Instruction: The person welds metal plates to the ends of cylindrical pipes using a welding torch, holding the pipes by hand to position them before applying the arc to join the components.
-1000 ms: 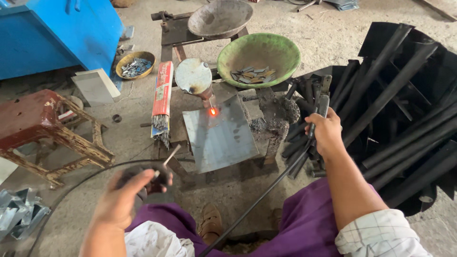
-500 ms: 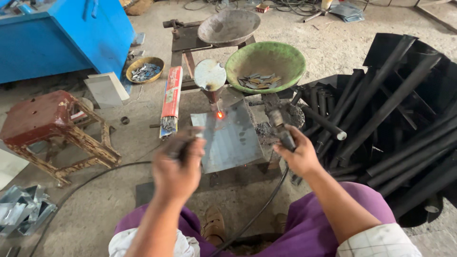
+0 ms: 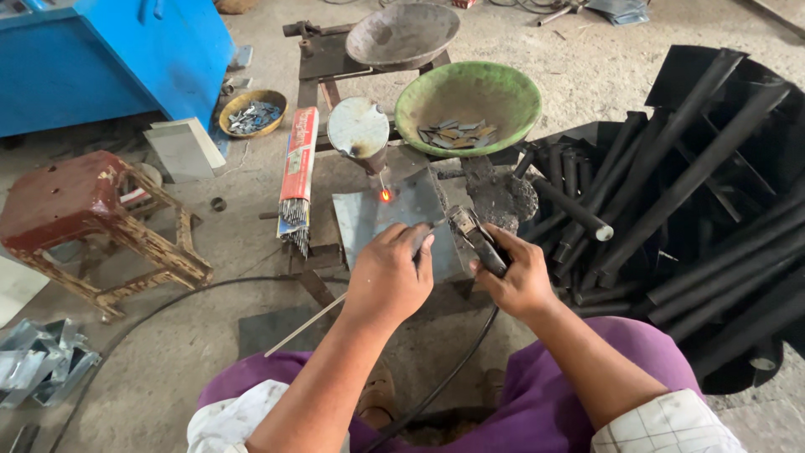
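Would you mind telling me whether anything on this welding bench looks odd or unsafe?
Yes: a spot glows orange on the grey steel plate, just below the round metal piece. Both bare hands, left hand and right hand, work close to it without gloves.

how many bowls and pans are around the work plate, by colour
Green bowl with metal scraps: 1
Grey metal pan: 1
Yellow-rimmed bowl of small parts: 1
Total: 3
All stand beyond the hands, left hand and right hand, at the work plate.
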